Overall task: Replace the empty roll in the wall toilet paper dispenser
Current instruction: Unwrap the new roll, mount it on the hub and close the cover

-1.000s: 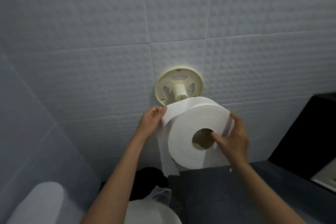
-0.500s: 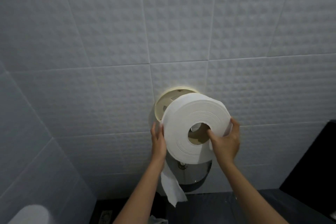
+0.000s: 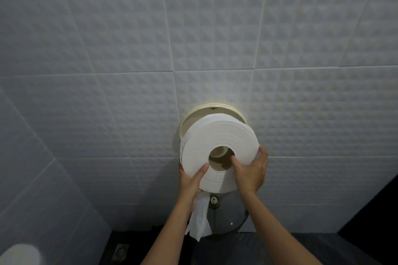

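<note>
Lifted since a moment ago — jumbo paper roll (image 3: 217,135) clasped by left hand (image 3: 190,183) and right hand (image 3: 249,173), core now over dispenser spindle (image 3: 220,151) — nearly seated.

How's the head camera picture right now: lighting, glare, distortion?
Head view: dim overall, brightest on the roll and the wall just above the dispenser; corners fall dark; tile lines bow from the wide lens; small glint on the hanging cover; both hands sharp.

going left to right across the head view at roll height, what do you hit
tiled wall → left hand → toilet paper roll → right hand → black panel at the right edge
</note>
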Motion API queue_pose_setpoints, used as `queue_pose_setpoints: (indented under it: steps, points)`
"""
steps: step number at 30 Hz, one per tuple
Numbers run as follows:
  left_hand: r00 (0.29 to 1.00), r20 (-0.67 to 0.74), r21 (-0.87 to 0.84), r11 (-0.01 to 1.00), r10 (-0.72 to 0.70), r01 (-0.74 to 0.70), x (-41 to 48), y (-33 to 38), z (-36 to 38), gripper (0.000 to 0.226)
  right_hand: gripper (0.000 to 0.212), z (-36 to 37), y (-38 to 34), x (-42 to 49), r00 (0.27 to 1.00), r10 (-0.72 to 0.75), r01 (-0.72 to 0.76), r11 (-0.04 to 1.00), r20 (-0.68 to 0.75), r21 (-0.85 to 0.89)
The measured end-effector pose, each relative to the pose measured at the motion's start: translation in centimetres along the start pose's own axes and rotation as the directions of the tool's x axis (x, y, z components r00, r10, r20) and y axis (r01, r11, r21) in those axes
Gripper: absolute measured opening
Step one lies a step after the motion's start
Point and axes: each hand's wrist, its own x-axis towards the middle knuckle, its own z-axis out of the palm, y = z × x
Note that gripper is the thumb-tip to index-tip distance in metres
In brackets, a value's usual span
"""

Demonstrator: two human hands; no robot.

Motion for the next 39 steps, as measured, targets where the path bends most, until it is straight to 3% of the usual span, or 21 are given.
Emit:
queue_pose_setpoints:
  steps: [12,18,22,27,31,39]
  points:
    - [0.998,-0.070,0.144,0.990,-0.001,0.011,4.0,-2.4,-0.6,0.095,0.083,2.8,1.8,2.3,0.990,-0.028,0.026,1.000,0.138,0.015]
    - [0.997,-0.067,0.153,0.988,0.028,-0.018,5.7,-3.1,-0.4,0.097,0.060,3.4,2.8,4.0,0.957,-0.124,0.102,0.990,0.262,0.096]
    - [0.998,-0.051,0.167,0.985,0.046,-0.037,6.9,-3.5,-0.5,0.096,0.056,3.8,3.2,4.8,0.950,-0.130,0.096,0.987,0.285,0.128]
    - [0.978,-0.080,0.304,0.939,0.193,-0.160,7.6,-2.4,0.5,0.087,0.053,4.3,4.3,5.8,0.941,-0.100,0.039,0.981,0.323,0.189]
    - [0.944,-0.089,0.429,0.868,0.317,-0.250,8.4,-1.5,0.6,0.092,0.050,4.8,5.1,6.0,0.936,-0.065,-0.012,0.976,0.346,0.216]
    - [0.965,-0.031,0.472,0.855,0.260,-0.215,10.4,-0.8,0.1,0.092,0.054,5.9,5.0,6.9,0.938,-0.052,-0.018,0.980,0.342,0.196]
